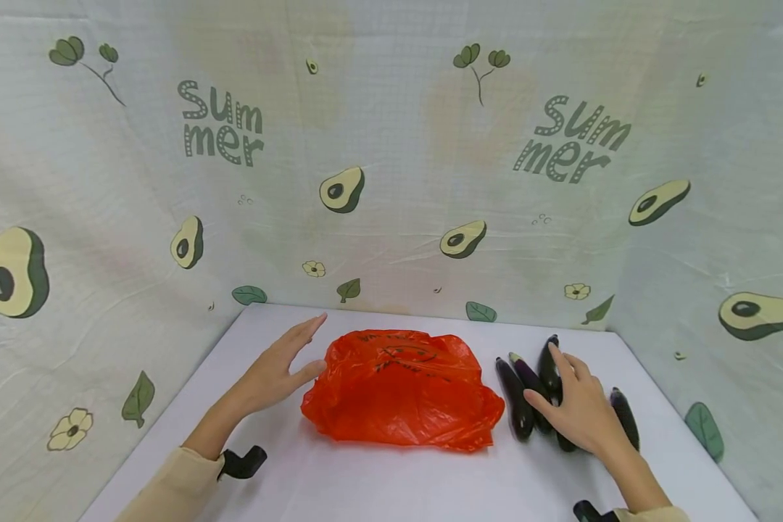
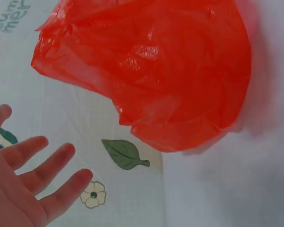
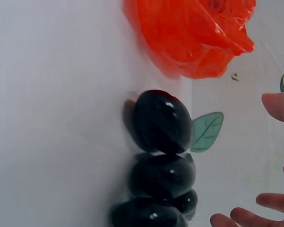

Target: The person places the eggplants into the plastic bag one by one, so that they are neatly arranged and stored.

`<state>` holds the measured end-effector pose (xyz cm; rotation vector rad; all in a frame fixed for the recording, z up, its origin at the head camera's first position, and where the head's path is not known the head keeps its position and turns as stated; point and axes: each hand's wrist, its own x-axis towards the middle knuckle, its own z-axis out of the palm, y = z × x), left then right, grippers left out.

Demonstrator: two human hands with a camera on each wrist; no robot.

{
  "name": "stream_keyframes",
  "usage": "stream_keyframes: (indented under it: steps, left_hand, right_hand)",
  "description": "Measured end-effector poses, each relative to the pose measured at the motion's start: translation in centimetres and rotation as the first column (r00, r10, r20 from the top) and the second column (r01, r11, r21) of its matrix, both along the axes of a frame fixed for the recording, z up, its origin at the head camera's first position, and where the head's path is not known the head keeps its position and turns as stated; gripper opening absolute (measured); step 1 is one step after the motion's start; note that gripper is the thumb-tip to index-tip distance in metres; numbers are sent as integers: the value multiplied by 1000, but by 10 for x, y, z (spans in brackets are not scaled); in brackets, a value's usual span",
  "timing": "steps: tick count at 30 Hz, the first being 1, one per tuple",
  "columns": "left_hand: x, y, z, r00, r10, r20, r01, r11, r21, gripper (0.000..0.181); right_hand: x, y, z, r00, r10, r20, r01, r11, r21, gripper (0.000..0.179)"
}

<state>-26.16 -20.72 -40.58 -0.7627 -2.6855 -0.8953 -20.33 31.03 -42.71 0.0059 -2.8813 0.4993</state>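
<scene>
A crumpled red plastic bag [image 1: 404, 391] with dark print lies mid-table. Beside its left edge, my left hand [image 1: 277, 373] is held up with fingers spread; the left wrist view shows that hand [image 2: 33, 184] apart from the bag [image 2: 180, 71]. Several dark purple eggplants lie in a group right of the bag, the nearest eggplant [image 1: 515, 399] close to the bag's edge. Over this group hovers my right hand [image 1: 581, 406], fingers extended, hiding part of it. In the right wrist view the fingers stay apart from the rounded eggplant ends [image 3: 163, 120].
One eggplant [image 1: 624, 417] lies right of my right hand, apart from the others. The white table [image 1: 365, 486] is enclosed at the back and sides by a cloth [image 1: 391, 145] printed with avocados, leaves and "summer" lettering. A black wrist strap piece [image 1: 243, 462] shows at my left sleeve.
</scene>
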Motion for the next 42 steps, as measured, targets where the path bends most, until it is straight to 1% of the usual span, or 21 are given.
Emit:
stream_keyframes:
  steps: [5,10,16,21,25,32,34,39,42]
  left_hand:
    - [4,6,-3,996,-39,76,37,999,28,80]
    - [10,12,-4,990,-48,131,44,999,28,81]
    - [11,16,-8,991,-71,116,72,997,-4,78]
    - [10,17,-14,989,-87,120,89,996,-5,72]
    - [9,18,-16,984,-109,138,109,994,11,68]
    - [10,18,-17,979,-115,171,116,993,1,65]
    - [10,18,-17,975,-128,180,129,992,7,65]
    - [9,17,-16,965,-164,206,164,986,17,63]
    - [9,17,-16,959,-171,224,172,985,16,61]
  right_hand:
    - [-6,-9,-6,1000,16,11,-15,1000,-15,107]
    - [-11,-17,-13,1000,15,23,-14,999,-33,101]
    - [-16,-24,-19,999,20,39,-18,999,-46,96]
    - [-19,-29,-21,998,16,63,-12,998,-60,91]
    - [-20,-30,-25,997,22,68,-17,997,-73,88]
    - [-20,-30,-32,998,41,49,-36,994,-107,85]
    - [-21,-30,-33,997,55,47,-49,991,-123,84]
    - [-23,-30,-37,995,69,69,-58,988,-144,83]
    - [-23,-30,-39,994,65,91,-51,988,-146,84]
